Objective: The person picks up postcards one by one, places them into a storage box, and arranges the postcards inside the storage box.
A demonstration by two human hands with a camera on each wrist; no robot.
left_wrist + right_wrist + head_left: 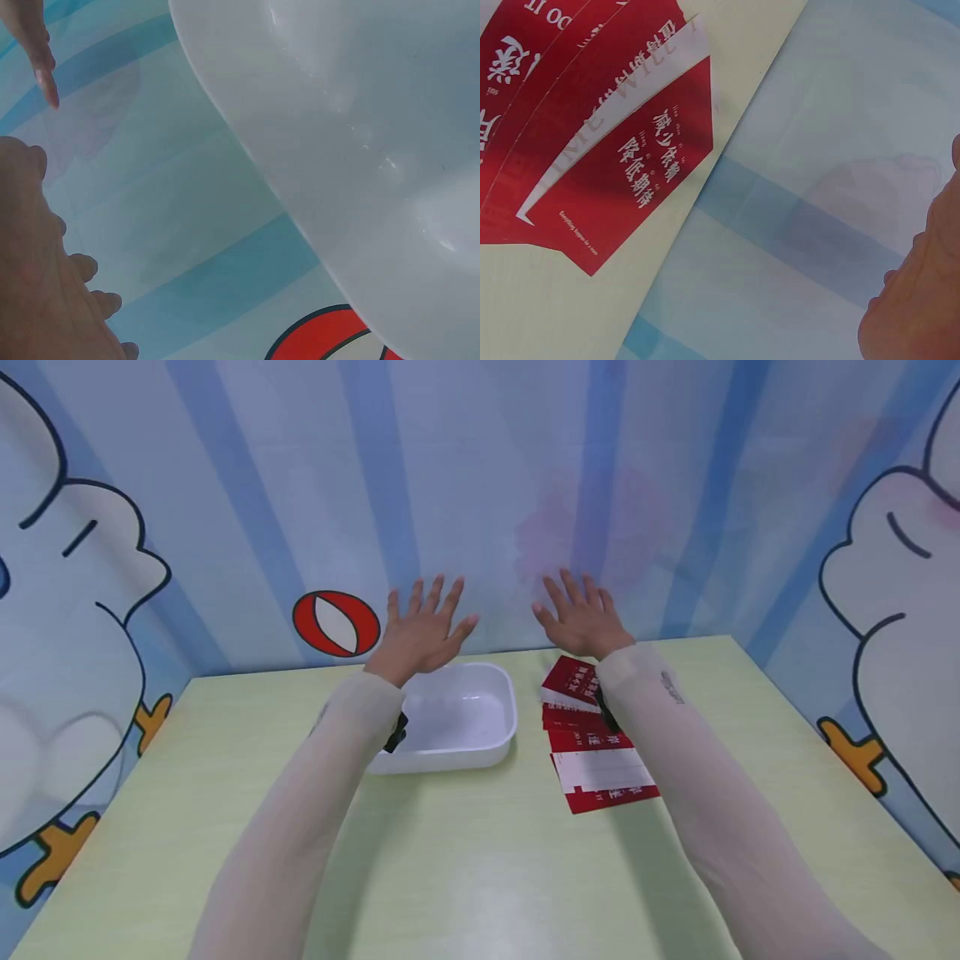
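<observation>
In the head view my left hand [422, 633] is held up with fingers spread, over the far side of a white plastic basin [435, 760]. My right hand [585, 617] is likewise raised, its fingers straight and apart, beyond a fanned stack of red cards [588, 741] printed with white characters. Both hands hold nothing. The left wrist view has the basin's rim [262, 161] close up, with the left hand [45, 262] along the left edge. From the right wrist, the top red card [641, 165] shows clearly, and the right hand [922, 292] is at the right edge.
A pale yellow-green table [480, 877] carries the basin and cards, the cards lying to the basin's right. Behind it hangs a blue striped backdrop [487, 468] with a red-and-white ball print [336, 623]. Cartoon-printed side panels stand left and right.
</observation>
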